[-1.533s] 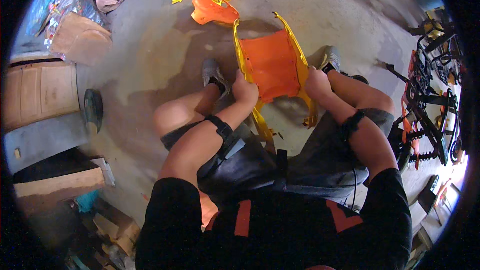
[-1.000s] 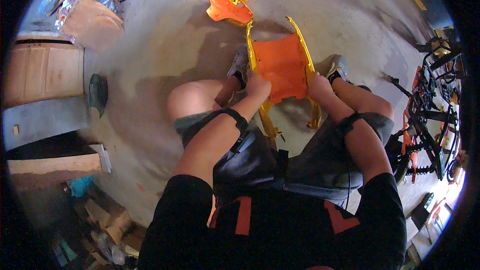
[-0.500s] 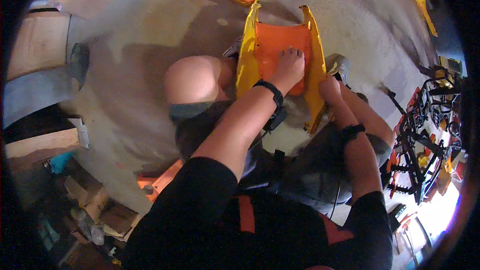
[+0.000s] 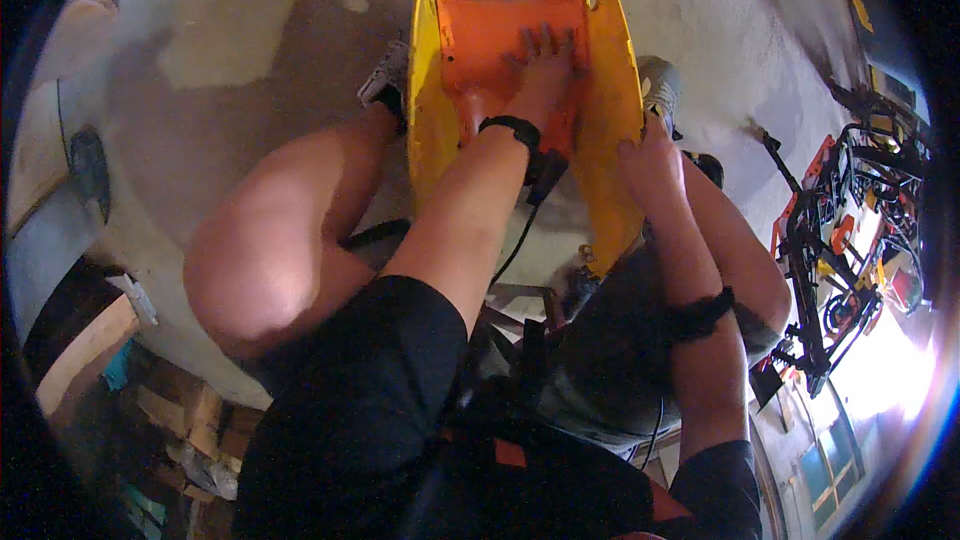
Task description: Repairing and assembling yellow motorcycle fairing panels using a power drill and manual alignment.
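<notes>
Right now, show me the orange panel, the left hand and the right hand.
Orange panel point(image 4: 474, 55): head view, its bare left part.
Left hand point(image 4: 546, 75): head view, back of the hand.
Right hand point(image 4: 654, 168): head view, middle of the hand.

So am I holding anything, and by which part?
The right yellow side panel, by its outer edge, in your right grip; your left grip lies spread over the orange panel.

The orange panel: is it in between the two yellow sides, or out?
In: the orange panel spans from the left yellow side to the right yellow side.
</notes>
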`<state>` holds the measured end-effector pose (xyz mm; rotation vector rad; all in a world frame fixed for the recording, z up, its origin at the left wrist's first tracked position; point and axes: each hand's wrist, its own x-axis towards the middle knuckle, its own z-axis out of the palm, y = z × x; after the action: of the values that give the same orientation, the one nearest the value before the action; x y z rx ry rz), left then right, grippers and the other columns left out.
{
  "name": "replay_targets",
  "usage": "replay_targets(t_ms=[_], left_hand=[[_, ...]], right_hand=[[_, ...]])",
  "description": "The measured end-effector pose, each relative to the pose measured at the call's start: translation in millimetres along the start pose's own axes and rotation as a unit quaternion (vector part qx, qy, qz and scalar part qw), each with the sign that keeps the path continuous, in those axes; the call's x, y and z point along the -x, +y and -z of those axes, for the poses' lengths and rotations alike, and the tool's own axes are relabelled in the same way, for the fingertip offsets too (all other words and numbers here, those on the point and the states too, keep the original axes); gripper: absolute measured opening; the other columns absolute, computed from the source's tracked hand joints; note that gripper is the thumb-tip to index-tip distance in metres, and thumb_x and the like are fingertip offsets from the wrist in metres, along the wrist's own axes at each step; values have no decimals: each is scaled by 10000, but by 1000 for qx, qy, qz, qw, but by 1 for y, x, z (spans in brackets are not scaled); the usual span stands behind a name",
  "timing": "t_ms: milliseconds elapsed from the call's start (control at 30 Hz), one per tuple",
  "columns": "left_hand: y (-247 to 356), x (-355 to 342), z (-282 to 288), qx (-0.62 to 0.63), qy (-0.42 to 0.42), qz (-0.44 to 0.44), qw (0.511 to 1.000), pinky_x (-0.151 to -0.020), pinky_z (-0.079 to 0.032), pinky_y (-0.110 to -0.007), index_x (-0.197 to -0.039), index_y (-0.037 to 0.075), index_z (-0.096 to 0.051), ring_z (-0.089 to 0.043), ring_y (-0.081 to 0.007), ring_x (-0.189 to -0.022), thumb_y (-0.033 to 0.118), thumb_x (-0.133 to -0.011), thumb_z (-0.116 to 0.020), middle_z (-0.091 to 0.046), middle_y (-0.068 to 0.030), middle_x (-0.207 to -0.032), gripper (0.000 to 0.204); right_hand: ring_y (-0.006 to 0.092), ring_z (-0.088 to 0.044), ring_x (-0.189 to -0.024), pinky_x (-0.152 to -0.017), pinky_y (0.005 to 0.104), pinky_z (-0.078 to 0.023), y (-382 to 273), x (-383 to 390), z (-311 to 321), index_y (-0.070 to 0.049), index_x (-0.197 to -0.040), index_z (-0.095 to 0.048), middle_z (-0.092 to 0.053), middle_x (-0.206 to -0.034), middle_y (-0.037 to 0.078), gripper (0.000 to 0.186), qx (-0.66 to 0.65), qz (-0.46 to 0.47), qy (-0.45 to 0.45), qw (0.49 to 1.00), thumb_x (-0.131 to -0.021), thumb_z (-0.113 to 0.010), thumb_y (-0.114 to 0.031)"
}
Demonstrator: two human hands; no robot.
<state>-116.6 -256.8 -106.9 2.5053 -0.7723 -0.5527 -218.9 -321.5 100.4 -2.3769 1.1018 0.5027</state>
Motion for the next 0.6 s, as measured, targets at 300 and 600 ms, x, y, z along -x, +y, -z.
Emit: replay_targets(t_ms=[300,600], left_hand=[[3,2,-11,46,5,18,999,-953,-18,-772,-1441,117,-233,9,-482,-1370,547,-807,-544,-83,-240,-1500,827],[-7,2,-22,-6,94,-21,995,-1008,-83,-715,-1384,-14,-285,-46,-516,-1350,500,-791,-571,-143,-300,-1458,835]], right_hand=[[429,-620,-821,-723,509,-495,21,-24,-18,-6,-1058,-503,-629,-840,261,296,72,-21,-34,997,-834,-502,-200],[450,-602,-835,-769,519,-474,-25,2,1,15,-1049,-495,-618,-868,286,264,96,-7,-25,995,-823,-472,-120]])
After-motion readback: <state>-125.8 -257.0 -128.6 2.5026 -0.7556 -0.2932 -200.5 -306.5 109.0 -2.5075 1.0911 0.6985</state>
